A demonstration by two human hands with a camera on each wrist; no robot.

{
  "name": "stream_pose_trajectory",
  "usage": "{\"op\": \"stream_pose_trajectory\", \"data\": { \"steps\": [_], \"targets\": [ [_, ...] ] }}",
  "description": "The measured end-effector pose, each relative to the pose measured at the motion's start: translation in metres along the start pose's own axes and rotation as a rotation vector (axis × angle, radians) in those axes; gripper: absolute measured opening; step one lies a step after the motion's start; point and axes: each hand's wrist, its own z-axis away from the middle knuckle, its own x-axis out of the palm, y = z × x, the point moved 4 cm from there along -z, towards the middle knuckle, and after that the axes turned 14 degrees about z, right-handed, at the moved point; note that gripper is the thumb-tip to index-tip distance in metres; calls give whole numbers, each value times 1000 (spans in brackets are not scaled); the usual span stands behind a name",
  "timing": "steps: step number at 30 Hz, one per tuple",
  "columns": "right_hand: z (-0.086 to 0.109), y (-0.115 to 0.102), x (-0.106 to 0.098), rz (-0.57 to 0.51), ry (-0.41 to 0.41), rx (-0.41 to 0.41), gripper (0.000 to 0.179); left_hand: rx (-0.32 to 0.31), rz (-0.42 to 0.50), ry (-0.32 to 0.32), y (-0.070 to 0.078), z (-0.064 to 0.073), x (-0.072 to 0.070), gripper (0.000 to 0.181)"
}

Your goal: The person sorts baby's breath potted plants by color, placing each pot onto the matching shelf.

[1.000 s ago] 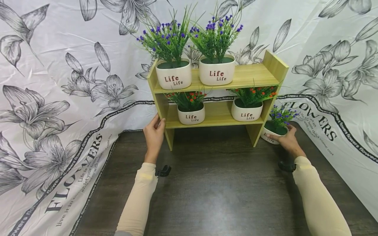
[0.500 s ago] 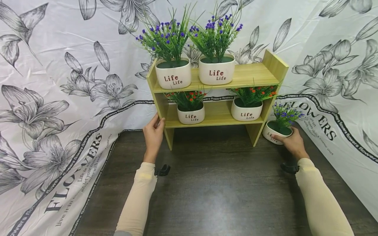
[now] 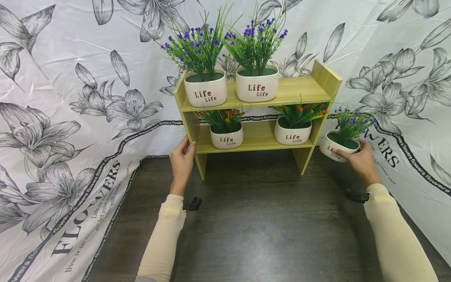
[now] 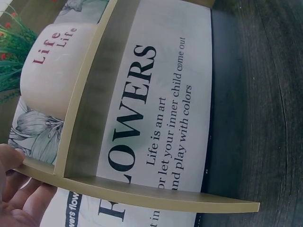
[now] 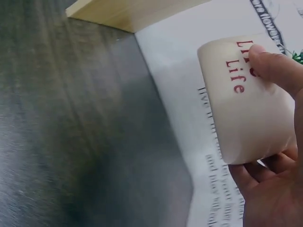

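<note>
My right hand (image 3: 363, 162) grips a white pot of purple flowers (image 3: 338, 148), marked "Life Life", right of the wooden shelf (image 3: 258, 148). In the right wrist view the thumb lies across the lettering of the pot (image 5: 246, 113), the other fingers behind it. The pot appears raised off the table. My left hand (image 3: 182, 158) pinches the shelf's left side panel; the left wrist view has the thumb on one face of the panel (image 4: 156, 195) and fingers on the other. Two purple-flowered pots (image 3: 206, 92) stand on the top board, two red-flowered pots (image 3: 227, 137) on the lower one.
The shelf stands on a dark wood-grain table (image 3: 253, 219). White cloth with printed flowers and lettering (image 3: 95, 207) hangs behind and along both sides. On the top board, bare wood (image 3: 299, 88) shows right of the two pots.
My right hand has lifted the purple-flowered pot and shifted it to the right, away from the shelf. The left hand has kept its hold on the side panel.
</note>
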Motion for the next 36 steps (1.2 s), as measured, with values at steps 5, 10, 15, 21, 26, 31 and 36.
{"op": "stream_pose_trajectory", "data": {
  "steps": [5, 10, 15, 21, 26, 31, 36],
  "targets": [
    [0, -12, -19, 15, 22, -28, 111, 14, 6, 1, 0, 0, 1, 39],
    [0, -27, -36, 25, 40, -72, 108, 24, 13, 7, 0, -1, 0, 39],
    [5, -40, -48, 60, 61, -85, 106, 29, 11, 12, -2, -1, 0, 38],
    [9, -52, -61, 71, 47, -66, 109, 28, 20, 17, -4, -1, 0, 38],
    [10, -63, -73, 62, 88, -78, 106, 28, 21, 22, -4, 0, 0, 38],
    [14, -75, -87, 54, 103, -66, 105, 35, 15, 25, -2, 0, 0, 38],
    [18, -87, -99, 2, 93, -53, 107, 34, 16, 23, -2, 0, 1, 37]
  ]
}}
